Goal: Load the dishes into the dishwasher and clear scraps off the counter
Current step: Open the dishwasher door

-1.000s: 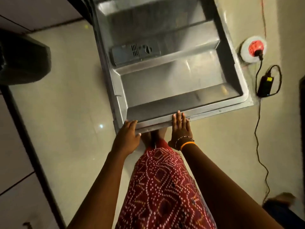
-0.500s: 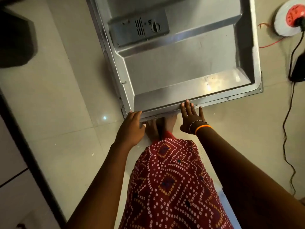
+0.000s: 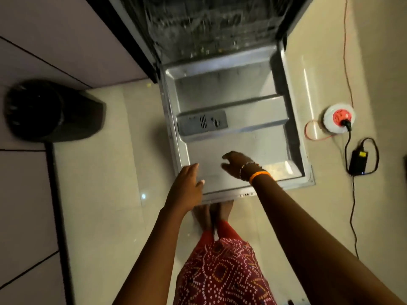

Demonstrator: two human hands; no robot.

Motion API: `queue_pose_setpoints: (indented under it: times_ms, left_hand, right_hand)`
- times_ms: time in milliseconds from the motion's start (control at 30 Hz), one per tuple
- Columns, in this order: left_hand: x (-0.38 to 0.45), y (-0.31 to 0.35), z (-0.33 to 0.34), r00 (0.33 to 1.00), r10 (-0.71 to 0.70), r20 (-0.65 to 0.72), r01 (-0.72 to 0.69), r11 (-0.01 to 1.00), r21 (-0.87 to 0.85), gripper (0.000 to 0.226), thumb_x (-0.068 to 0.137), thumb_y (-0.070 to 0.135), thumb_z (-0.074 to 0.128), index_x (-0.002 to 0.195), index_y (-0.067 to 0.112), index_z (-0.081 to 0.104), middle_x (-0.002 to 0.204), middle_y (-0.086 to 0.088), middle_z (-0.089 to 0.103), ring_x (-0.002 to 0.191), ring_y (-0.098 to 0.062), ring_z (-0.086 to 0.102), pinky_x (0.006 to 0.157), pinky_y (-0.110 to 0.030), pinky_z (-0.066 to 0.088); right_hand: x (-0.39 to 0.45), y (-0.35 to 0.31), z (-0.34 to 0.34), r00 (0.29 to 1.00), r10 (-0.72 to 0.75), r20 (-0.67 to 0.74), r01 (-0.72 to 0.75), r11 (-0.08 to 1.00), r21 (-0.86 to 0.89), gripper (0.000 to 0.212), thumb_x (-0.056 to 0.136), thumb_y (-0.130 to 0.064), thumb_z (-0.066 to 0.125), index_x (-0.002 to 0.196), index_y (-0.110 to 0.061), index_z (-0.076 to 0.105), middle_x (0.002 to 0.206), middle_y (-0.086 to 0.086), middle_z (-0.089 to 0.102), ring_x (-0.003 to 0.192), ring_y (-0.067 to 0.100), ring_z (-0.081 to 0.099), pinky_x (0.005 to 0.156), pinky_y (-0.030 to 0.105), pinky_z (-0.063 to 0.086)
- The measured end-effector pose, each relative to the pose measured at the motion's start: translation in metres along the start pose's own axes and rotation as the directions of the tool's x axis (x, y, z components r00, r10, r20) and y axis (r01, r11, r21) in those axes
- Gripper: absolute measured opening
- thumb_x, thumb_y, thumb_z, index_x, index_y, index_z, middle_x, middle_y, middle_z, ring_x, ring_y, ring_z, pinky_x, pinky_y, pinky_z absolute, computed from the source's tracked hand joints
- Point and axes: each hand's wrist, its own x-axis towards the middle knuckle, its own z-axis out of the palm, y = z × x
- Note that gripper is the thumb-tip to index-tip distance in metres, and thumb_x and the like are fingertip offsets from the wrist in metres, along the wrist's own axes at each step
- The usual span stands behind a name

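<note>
1. Both hands are hovering empty, fingers apart, above the lowered dishwasher door [image 3: 237, 148]: left hand [image 3: 187, 186] at its near edge, right hand [image 3: 239, 162] just over the panel.
2. Judged step: opening up. Next, reaching far for the blurred rack [image 3: 211, 25]; no dishes are showing.

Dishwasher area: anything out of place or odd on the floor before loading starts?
Yes. A round extension reel sits on the floor just right of the open dishwasher door, with a black power adapter plugged in and its cable trailing loose. It looks like a trip and splash risk. Nothing appears spilled or broken.
</note>
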Motion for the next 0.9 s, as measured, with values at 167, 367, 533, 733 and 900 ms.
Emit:
queue_pose_setpoints:
  times_ms: [167, 367, 533, 733, 900]
  left_hand:
    - [-0.008, 0.038, -0.048, 0.994, -0.047, -0.102, 0.034, 0.991, -0.128, 0.052, 0.095, 0.015, 0.047, 0.144, 0.015, 0.032, 0.149, -0.008, 0.032, 0.138, -0.021, 0.031, 0.113, -0.032, 0.027]
    - [0.012, 0.062, -0.104, 0.972, -0.004, -0.234, -0.040, 0.982, -0.183, 0.055, 0.093, 0.018, 0.052, 0.144, 0.017, 0.030, 0.149, -0.004, 0.031, 0.136, -0.019, 0.033, 0.107, -0.025, 0.030]
    - [0.047, 0.079, -0.171, 0.946, 0.063, -0.317, -0.143, 0.961, -0.236, 0.056, 0.094, 0.019, 0.051, 0.144, 0.021, 0.028, 0.151, 0.001, 0.028, 0.136, -0.018, 0.033, 0.107, -0.028, 0.031]
    - [0.109, 0.089, -0.244, 0.923, 0.171, -0.345, -0.233, 0.961, -0.147, 0.058, 0.094, 0.019, 0.050, 0.147, 0.019, 0.025, 0.152, -0.003, 0.028, 0.140, -0.019, 0.026, 0.114, -0.038, 0.029]
    - [0.147, 0.087, -0.296, 0.912, 0.269, -0.310, -0.277, 0.961, 0.018, 0.058, 0.093, 0.027, 0.047, 0.146, 0.014, 0.025, 0.156, -0.006, 0.015, 0.143, -0.023, 0.019, 0.114, -0.033, 0.024]
  right_hand:
    - [-0.019, -0.046, -0.058, 0.978, -0.179, -0.110, 0.168, 0.981, -0.098, 0.042, 0.093, -0.024, 0.046, 0.133, -0.010, 0.046, 0.141, 0.010, 0.042, 0.130, 0.027, 0.039, 0.106, 0.036, 0.036]
    - [-0.002, -0.090, -0.144, 0.897, -0.320, -0.306, 0.243, 0.933, -0.265, 0.048, 0.094, -0.019, 0.043, 0.141, -0.011, 0.035, 0.153, 0.003, 0.025, 0.144, 0.021, 0.012, 0.115, 0.038, 0.022]
    - [0.023, -0.137, -0.229, 0.795, -0.363, -0.486, 0.269, 0.929, -0.254, 0.059, 0.094, -0.015, 0.043, 0.147, -0.011, 0.018, 0.157, 0.004, 0.013, 0.146, 0.020, 0.007, 0.119, 0.036, 0.013]
    - [0.084, -0.186, -0.308, 0.741, -0.263, -0.618, 0.113, 0.956, -0.271, 0.065, 0.094, -0.018, 0.039, 0.149, -0.010, 0.004, 0.158, 0.008, -0.001, 0.146, 0.025, -0.003, 0.118, 0.047, 0.003]
    - [0.124, -0.214, -0.327, 0.765, -0.091, -0.638, -0.087, 0.967, -0.242, 0.060, 0.094, -0.027, 0.043, 0.146, -0.010, 0.020, 0.155, 0.012, 0.017, 0.145, 0.029, 0.007, 0.115, 0.051, -0.003]
